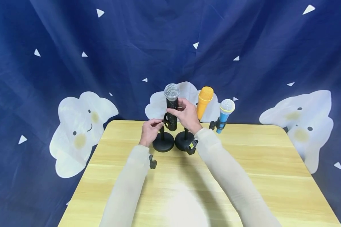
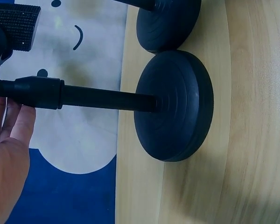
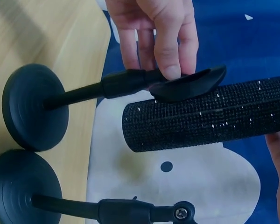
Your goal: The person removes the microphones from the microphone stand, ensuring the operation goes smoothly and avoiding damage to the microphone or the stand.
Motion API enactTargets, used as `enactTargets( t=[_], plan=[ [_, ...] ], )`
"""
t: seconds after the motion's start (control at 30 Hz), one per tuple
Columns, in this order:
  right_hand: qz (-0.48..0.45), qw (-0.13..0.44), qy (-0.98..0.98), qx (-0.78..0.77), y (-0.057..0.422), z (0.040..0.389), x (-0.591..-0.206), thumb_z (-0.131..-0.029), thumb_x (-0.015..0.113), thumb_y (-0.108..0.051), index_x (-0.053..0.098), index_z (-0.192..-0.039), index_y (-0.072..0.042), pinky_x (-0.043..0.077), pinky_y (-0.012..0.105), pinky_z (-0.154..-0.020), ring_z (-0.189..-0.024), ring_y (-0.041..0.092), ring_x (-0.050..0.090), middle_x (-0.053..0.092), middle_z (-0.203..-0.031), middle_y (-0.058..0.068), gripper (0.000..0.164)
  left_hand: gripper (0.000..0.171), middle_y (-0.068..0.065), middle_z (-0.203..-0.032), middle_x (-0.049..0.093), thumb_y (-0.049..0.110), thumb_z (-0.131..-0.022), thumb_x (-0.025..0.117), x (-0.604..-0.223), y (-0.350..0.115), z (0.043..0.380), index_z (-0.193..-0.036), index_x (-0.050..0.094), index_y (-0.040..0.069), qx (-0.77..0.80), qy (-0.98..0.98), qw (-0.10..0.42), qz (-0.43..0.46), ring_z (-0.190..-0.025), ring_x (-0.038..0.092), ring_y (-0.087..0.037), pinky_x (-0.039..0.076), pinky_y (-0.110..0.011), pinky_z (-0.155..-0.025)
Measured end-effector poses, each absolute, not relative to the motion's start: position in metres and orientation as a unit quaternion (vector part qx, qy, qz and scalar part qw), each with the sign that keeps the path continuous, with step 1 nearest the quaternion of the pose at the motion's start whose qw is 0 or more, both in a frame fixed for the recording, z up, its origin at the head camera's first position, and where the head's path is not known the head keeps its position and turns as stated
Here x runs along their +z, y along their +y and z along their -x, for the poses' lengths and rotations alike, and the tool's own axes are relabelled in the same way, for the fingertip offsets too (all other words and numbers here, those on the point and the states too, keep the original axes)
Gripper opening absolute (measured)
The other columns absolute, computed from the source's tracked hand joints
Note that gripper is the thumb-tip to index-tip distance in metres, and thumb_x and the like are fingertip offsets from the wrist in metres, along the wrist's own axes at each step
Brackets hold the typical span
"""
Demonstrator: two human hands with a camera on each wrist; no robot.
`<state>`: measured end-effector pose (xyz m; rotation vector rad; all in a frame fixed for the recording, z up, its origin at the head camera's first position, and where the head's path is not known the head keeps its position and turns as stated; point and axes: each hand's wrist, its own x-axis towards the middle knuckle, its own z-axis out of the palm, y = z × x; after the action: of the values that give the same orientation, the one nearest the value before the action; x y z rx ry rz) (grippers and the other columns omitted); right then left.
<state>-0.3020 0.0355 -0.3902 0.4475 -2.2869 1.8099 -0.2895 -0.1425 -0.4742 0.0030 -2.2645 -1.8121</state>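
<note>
My right hand (image 1: 188, 115) grips a microphone (image 1: 172, 93) with a silver mesh head and a black, sparkling handle, held upright. My left hand (image 1: 150, 130) pinches the black clip (image 3: 191, 87) atop a short desk microphone stand (image 2: 107, 97). In the right wrist view the lower handle (image 3: 177, 123) lies right along the clip's side. The stand's round base (image 1: 163, 144) rests on the table. At the right edge of that view, only part of the right hand's fingers shows.
A second round-based stand (image 1: 184, 138) is close beside the first, partly behind my right wrist. Further right, a yellow microphone (image 1: 205, 99) and a blue one (image 1: 224, 116) with a white head stand in holders. A blue curtain (image 1: 159, 37) hangs behind the wooden table (image 1: 108, 183).
</note>
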Motion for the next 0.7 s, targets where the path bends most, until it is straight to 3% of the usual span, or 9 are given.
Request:
enactTargets(
  t=[0.47, 0.7],
  plan=[
    [-0.173, 0.060, -0.773, 0.607, 0.055, 0.302, -0.383, -0.086, 0.081, -0.014, 0.065, -0.125, -0.002, 0.053, 0.032, -0.097, -0.108, 0.026, 0.068, 0.071, -0.115, 0.016, 0.044, 0.014, -0.016, -0.100, 0.075, 0.000, -0.089, 0.074, -0.474, -0.132, 0.288, -0.101, 0.077, -0.004, -0.619, -0.777, 0.114, -0.008, -0.084, 0.070, -0.014, 0.057, -0.022, -0.077],
    [-0.205, 0.080, -0.759, 0.613, 0.054, 0.304, -0.361, -0.088, 0.079, -0.014, 0.066, -0.124, -0.003, 0.055, 0.034, -0.094, -0.106, 0.024, 0.069, 0.072, -0.113, 0.014, 0.040, 0.014, -0.017, -0.101, 0.074, 0.001, -0.089, 0.074, -0.474, -0.139, 0.288, -0.103, 0.077, -0.003, -0.617, -0.777, 0.125, -0.010, -0.084, 0.070, -0.013, 0.056, -0.020, -0.077]
  ],
)
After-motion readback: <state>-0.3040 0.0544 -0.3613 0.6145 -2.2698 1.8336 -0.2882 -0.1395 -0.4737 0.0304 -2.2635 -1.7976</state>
